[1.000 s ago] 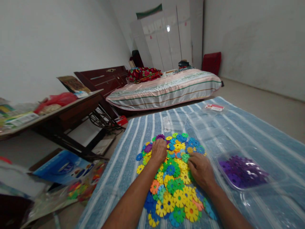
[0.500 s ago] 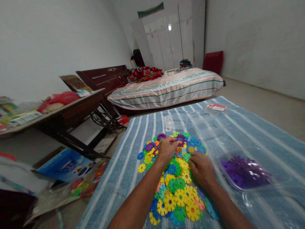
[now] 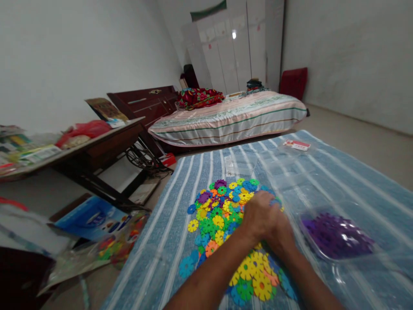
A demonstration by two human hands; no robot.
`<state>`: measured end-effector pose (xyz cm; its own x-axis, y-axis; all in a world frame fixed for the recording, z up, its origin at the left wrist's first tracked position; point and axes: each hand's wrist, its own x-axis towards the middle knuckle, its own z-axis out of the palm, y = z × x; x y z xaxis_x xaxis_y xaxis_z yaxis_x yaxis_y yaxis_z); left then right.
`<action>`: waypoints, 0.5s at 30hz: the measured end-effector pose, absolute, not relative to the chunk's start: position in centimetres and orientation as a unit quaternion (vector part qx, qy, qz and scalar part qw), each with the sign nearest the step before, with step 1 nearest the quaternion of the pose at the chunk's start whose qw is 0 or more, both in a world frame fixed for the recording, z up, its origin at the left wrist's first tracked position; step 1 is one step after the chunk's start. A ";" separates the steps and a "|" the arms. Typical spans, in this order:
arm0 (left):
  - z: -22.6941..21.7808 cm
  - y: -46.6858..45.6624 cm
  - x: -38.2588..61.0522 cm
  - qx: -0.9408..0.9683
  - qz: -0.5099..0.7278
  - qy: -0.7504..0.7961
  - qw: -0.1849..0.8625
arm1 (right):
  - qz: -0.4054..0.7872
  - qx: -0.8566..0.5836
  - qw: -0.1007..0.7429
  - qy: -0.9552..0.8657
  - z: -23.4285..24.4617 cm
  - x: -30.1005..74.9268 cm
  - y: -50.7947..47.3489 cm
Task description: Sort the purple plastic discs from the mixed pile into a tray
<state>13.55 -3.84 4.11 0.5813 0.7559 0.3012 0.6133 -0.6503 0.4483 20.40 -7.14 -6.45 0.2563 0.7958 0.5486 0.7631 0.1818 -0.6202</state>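
A pile of snowflake discs [image 3: 217, 221] in yellow, green, blue, orange and purple is spread over the striped cloth. My left hand [image 3: 259, 214] is closed and meets my right hand [image 3: 280, 227] above the right part of the pile. The right hand's fingers are curled in behind the left. Whatever either hand holds is hidden between them. Two purple discs show at the pile's far left, one of them a purple snowflake disc [image 3: 204, 197]. To the right of my hands stands a clear plastic box [image 3: 318, 254] with many purple discs [image 3: 338, 234] in it.
Clear plastic bags lie beyond the pile, near a red-and-white card [image 3: 297, 145]. A wooden sewing-machine table [image 3: 97, 150] stands at the left, with a blue package [image 3: 93, 219] below it. Behind the cloth-covered surface is a bed [image 3: 229, 118].
My left hand has moved right and nearer, from the far part of the pile to my right hand. The purple disc by its fingers no longer shows there.
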 end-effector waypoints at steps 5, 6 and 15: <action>3.7 0.2 9.6 0.824 0.105 0.556 0.020 | 0.044 -0.596 0.459 -0.657 -6.4 21.3 -7.7; 3.4 0.4 9.3 0.814 0.076 0.575 0.012 | 0.043 -0.597 0.459 -0.657 -6.4 21.4 -7.7; 0.7 -3.4 9.2 0.861 0.067 0.504 0.012 | 0.034 -0.603 0.462 -0.649 -6.4 21.2 -7.7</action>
